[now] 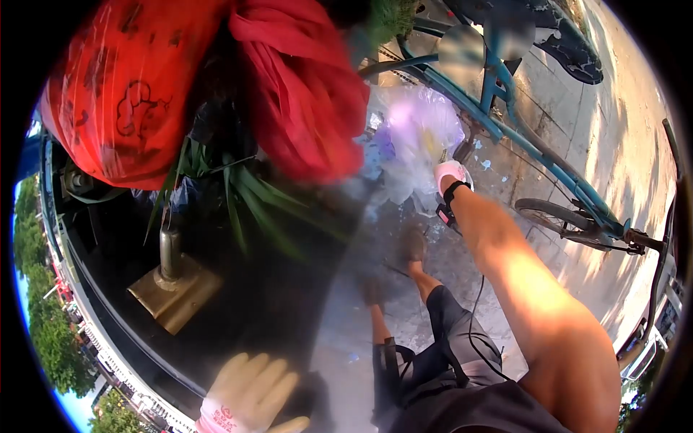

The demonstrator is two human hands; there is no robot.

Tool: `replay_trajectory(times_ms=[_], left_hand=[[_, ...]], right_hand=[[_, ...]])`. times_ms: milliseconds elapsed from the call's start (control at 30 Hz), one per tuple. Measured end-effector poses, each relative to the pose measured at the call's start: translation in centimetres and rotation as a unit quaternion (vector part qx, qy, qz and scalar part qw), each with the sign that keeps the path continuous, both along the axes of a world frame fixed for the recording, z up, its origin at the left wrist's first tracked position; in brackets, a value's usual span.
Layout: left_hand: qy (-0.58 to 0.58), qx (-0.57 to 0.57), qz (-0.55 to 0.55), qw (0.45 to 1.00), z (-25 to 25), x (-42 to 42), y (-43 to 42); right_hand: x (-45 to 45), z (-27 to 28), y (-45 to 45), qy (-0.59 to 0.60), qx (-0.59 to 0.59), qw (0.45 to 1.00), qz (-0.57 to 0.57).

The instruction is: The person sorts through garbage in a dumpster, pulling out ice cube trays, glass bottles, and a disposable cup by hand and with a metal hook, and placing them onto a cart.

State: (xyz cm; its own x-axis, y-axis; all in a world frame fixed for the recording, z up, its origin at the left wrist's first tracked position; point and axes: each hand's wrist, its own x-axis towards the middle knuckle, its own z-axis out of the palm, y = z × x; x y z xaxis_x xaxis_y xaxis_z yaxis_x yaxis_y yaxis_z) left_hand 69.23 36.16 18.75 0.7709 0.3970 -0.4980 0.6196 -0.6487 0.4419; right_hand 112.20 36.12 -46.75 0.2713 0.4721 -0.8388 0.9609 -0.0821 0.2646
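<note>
My right hand (449,175), in a pale pink and white glove with a black band at the wrist, is stretched out to the far side. It is closed on the edge of a translucent plastic bag (422,137) with a purple tint; the fingertips are partly hidden. My left hand (249,393), in a cream glove with red print on the cuff, is low at the left. Its fingers are spread over a dark surface (253,296) and nothing is in them. Beyond it lies a metal plate with a short upright post (173,278).
A red printed bag (130,94) and a bundle of red cloth (303,86) fill the upper left, with long green leaves (253,198) below. A teal bicycle (534,151) stands on the paving at right. A dark cable (475,310) hangs by my body.
</note>
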Motion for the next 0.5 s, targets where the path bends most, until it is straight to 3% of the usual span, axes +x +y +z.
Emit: replay_trajectory(times_ms=[100, 200, 233, 300, 367, 467, 500], left_hand=[[-0.009, -0.017, -0.006, 1.0, 0.4, -0.9, -0.1], [-0.004, -0.011, -0.007, 1.0, 0.2, -0.8, 0.1], [-0.003, -0.008, -0.011, 1.0, 0.1, -0.8, 0.1], [0.008, -0.006, -0.012, 1.0, -0.1, -0.8, 0.0], [0.011, -0.003, -0.015, 1.0, -0.4, -0.7, 0.2], [0.012, -0.001, -0.013, 1.0, -0.4, -0.5, 0.2], [0.009, 0.005, -0.012, 1.0, -0.4, -0.4, 0.1]], right_hand=[[-0.4, 3.0, 2.4, 0.02, 0.081, 0.964, -0.251], [-1.6, 5.2, 4.2, 0.038, 0.151, 0.858, -0.489], [-1.6, 3.9, 5.4, 0.094, 0.209, 0.857, -0.461], [-3.2, 7.4, 10.3, 0.175, 0.257, 0.828, -0.467], [-3.6, 1.7, 12.8, 0.367, 0.393, 0.692, -0.482], [-4.8, 8.1, 15.6, 0.434, 0.305, 0.556, -0.64], [-4.8, 6.1, 15.0, 0.431, 0.31, 0.563, -0.634]])
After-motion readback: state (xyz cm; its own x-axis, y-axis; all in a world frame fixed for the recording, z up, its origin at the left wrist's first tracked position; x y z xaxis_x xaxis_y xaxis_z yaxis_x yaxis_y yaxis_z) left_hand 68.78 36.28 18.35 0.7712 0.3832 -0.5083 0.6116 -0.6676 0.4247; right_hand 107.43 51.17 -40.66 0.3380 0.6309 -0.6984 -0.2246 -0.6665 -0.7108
